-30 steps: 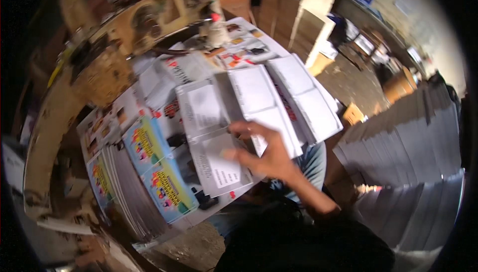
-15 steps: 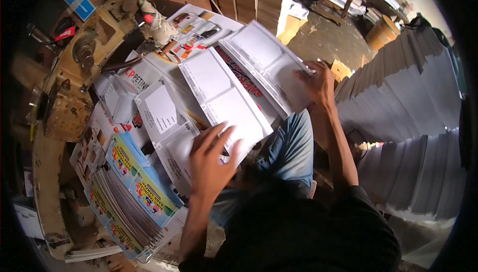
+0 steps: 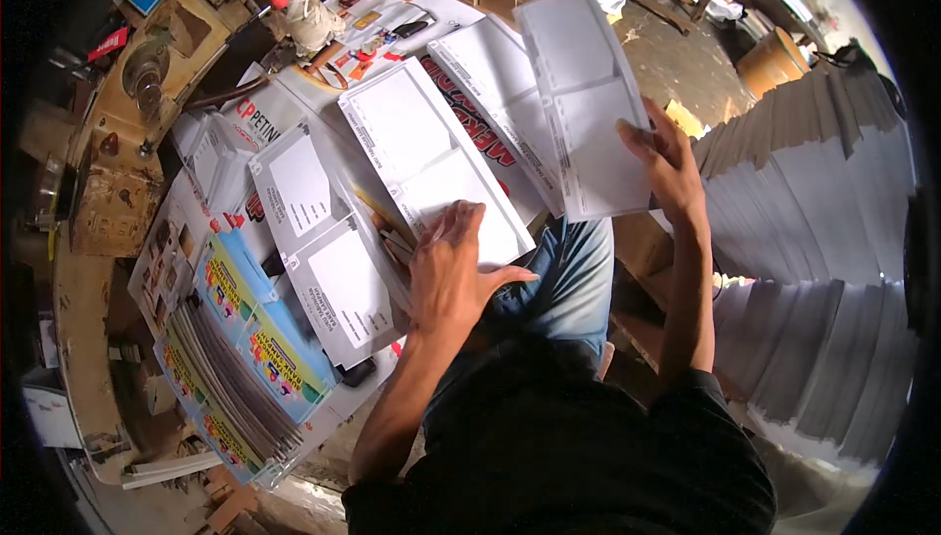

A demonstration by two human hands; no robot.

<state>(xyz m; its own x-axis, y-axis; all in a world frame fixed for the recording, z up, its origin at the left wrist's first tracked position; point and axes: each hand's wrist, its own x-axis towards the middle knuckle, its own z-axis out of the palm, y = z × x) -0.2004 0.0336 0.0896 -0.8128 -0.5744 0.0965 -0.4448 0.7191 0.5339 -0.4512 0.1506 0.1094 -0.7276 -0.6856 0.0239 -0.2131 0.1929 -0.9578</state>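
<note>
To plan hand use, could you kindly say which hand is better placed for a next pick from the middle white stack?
Likely the left hand: its fingers lie over the middle white stack, with nothing visibly held. The right hand is occupied, gripping printed paper.

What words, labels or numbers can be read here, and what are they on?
I'll describe the wording, not copy it:
Blue-and-yellow booklets: title lettering, readable.
Table covering: large red and black letters, partly covered.
White sheets, on the table and in the right hand: small print, mostly too small to read.
Red tag: pale lettering, too blurred.
</note>
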